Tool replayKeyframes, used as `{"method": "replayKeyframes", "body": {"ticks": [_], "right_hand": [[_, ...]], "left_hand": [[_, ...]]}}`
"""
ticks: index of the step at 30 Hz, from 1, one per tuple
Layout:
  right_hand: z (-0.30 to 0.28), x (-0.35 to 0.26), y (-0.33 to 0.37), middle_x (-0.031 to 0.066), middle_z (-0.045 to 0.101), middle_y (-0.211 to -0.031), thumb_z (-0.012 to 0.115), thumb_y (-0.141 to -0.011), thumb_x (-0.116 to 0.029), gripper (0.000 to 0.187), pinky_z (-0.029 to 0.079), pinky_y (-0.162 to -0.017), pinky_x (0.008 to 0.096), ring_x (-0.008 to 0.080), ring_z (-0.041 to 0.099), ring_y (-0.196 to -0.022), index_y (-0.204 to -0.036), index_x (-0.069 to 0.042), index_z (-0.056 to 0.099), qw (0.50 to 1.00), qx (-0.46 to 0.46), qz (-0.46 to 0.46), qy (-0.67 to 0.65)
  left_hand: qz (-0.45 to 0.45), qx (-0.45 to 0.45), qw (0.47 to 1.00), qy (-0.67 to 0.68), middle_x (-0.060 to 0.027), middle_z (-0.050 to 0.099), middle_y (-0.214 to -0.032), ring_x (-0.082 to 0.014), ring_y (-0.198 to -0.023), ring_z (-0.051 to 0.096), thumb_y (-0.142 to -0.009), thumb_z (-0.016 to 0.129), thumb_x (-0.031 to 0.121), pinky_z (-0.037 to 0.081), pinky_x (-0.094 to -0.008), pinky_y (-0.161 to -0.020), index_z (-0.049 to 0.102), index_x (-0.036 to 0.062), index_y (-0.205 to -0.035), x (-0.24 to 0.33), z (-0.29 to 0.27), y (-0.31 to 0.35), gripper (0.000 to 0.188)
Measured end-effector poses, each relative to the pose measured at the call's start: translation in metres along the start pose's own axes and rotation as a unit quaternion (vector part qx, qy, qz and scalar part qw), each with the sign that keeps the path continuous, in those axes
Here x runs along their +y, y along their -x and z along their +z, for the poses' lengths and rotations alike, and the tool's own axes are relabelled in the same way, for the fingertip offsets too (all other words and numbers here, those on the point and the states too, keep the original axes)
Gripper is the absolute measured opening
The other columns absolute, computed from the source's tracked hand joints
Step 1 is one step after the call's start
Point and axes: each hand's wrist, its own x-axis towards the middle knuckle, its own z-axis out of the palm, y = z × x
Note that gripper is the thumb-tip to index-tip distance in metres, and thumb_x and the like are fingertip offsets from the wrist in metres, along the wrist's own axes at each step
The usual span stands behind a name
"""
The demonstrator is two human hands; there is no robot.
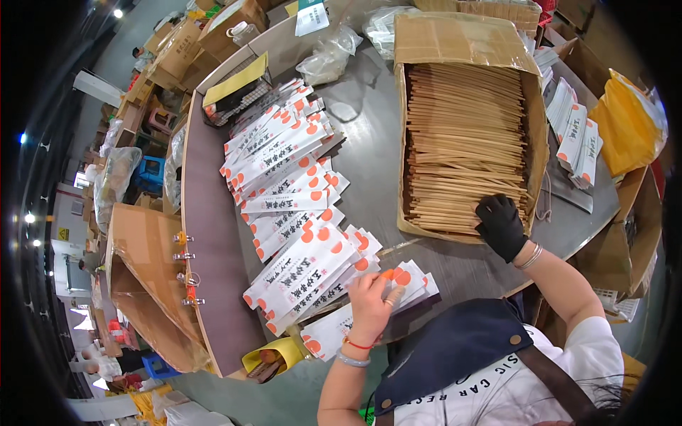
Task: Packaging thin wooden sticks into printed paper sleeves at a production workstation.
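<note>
Over a small stack of white paper sleeves with orange dots [415, 278] at the table's near edge, my left hand [371, 302] has its fingers bent and closed on the sleeves. An orange cover sits on one of its fingertips. My right hand [501, 226], in a black fingerless glove, reaches over the near right side of an open cardboard box [455, 35]. Its fingers are curled down on the wooden chopsticks [465, 135] that fill the box in layers; how many it grips is hidden. A large overlapping pile of the same sleeves [284, 170] spreads over the table's left part.
A wire basket [238, 92] and clear plastic bags [330, 57] stand at the back. More sleeves [579, 142] lie right of the box, near a yellow bag [629, 121]. A raised purple-grey edge [213, 213] borders the left side; a yellow pouch [273, 357] hangs near its corner.
</note>
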Motion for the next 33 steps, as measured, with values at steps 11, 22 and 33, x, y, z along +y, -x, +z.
{"method": "replayKeyframes", "body": {"ticks": [11, 22, 33], "right_hand": [[0.007, -0.004, -0.01, 0.0108, 0.053, -0.088, 0.063, -0.075, -0.012, 0.022, 0.045, -0.072, 0.0408, 0.0282, 0.054, -0.085, -0.095, -0.006, 0.058, 0.977, -0.089, -0.036, 0.191], [-0.048, -0.028, -0.007, 0.0112, 0.06, -0.087, 0.068, -0.076, -0.009, 0.024, 0.047, -0.075, 0.0432, 0.0328, 0.059, -0.084, -0.099, -0.008, 0.062, 0.984, -0.148, -0.092, -0.018], [-0.05, -0.062, -0.005, 0.0065, 0.063, -0.077, 0.068, -0.08, -0.013, 0.014, 0.048, -0.059, 0.0398, 0.0263, 0.063, -0.07, -0.094, -0.014, 0.069, 0.963, -0.19, -0.185, -0.052]], "left_hand": [[-0.039, 0.085, 0.989, 0.114, -0.0056, 0.059, -0.09, -0.025, -0.082, 0.054, -0.078, 0.08, 0.018, 0.042, -0.0367, -0.075, 0.069, 0.0058, -0.089, 0.0, 0.017, 0.007, 0.02], [-0.016, 0.039, 0.99, 0.132, -0.0006, 0.057, -0.08, -0.0212, -0.078, 0.052, -0.068, 0.086, 0.022, 0.035, -0.0341, -0.073, 0.067, 0.0091, -0.079, -0.008, 0.011, 0.013, 0.026], [0.052, 0.02, 0.991, 0.119, 0.0005, 0.063, -0.085, -0.0199, -0.078, 0.057, -0.078, 0.078, 0.023, 0.038, -0.0343, -0.075, 0.069, 0.0108, -0.083, 0.016, 0.0, -0.007, 0.015]]}}
